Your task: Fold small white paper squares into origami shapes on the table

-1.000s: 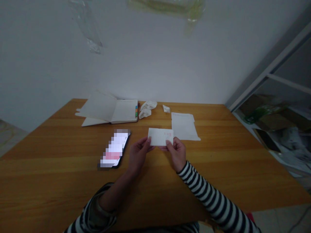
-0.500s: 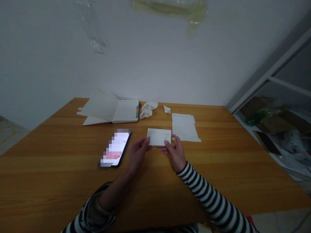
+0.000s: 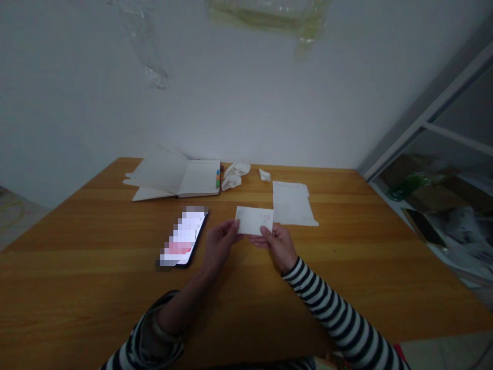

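Note:
A small rectangle of white paper [image 3: 250, 220], faintly lined and with red marks near its right end, is held up above the table between both hands. My left hand [image 3: 221, 241] pinches its lower left corner, thumb on the front. On the lower right side, my right hand [image 3: 279, 244] grips it with the thumb on the front and fingers behind. Whether the paper is folded cannot be made out. To the left of my left hand lies a phone [image 3: 185, 239] with its screen lit and partly pixelated.
On the wooden table [image 3: 346, 267], an open notebook [image 3: 200, 177] with coloured tabs lies at the back left. Crumpled paper pieces [image 3: 236, 169] rest beside it, with a smaller scrap [image 3: 265, 175] further right. A torn white sheet [image 3: 293, 203] lies behind my right hand. Shelves [image 3: 435, 205] stand at the right.
The held paper has shifted slightly right and down in view. My right forefinger, raised at the paper's right edge before, is now tucked behind it. The things on the table have stayed put.

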A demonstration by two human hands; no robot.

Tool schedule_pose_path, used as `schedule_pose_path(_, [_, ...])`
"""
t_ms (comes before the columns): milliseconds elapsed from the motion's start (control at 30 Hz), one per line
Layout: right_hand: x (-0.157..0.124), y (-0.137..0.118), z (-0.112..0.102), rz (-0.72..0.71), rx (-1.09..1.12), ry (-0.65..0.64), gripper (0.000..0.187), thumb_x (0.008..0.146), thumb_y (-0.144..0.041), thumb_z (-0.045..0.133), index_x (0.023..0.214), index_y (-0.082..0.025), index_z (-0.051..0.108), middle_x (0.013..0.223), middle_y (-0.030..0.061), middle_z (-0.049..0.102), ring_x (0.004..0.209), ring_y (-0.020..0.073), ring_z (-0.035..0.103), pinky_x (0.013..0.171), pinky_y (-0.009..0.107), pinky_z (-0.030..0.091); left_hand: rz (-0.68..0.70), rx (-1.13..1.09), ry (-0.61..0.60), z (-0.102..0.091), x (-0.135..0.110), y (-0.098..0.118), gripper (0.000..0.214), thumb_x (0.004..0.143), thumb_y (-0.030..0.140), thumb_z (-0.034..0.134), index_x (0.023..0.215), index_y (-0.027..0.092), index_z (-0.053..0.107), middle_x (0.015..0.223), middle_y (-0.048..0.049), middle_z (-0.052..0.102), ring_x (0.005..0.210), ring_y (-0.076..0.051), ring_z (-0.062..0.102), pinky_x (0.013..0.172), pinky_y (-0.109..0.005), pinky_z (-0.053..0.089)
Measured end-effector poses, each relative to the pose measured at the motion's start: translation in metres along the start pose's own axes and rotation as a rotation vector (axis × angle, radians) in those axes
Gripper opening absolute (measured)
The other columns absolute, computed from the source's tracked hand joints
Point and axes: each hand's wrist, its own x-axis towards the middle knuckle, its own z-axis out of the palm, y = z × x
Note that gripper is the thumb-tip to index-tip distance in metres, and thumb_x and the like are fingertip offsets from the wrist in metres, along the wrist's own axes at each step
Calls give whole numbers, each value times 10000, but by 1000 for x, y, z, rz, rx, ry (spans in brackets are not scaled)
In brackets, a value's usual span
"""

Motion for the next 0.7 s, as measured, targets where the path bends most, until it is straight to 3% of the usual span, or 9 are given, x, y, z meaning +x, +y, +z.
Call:
schedule_pose_path(200, [-2,-2,1,12,130,-85,503,801,-586,686,1121,-201,642,871,84,780,767,247,759,668,360,612,23,-30,30,-7,5,-7,474,704,527,782,955,128,732,921,-87,774,825,-225,726,851,-353,567])
schedule_pose_path(400, [-3,8,9,90,50,-119,464,783,-560,716,928,-119,710,834,120,770,640,183,728,610,296,601,25,-21,-11,-3,4,-15,413,744,497,757,936,131,739,868,-89,768,804,-220,711,763,-307,543])
schedule_pose_path(567, [-2,14,17,32,-8,-102,440,760,-602,706,823,-166,727,712,63,747,593,176,699,576,301,594,-4,-23,-27,7,-3,-11,365,729,482,763,831,134,726,749,-59,738,666,-177,664,651,-267,506])
schedule_pose_path(700, [-2,13,18,18,-25,-90,456,771,-622,686,832,-173,734,718,74,750,624,196,713,613,328,596,7,9,-12,10,-6,-6,365,720,491,758,768,133,710,679,-29,706,592,-153,617,584,-245,473])
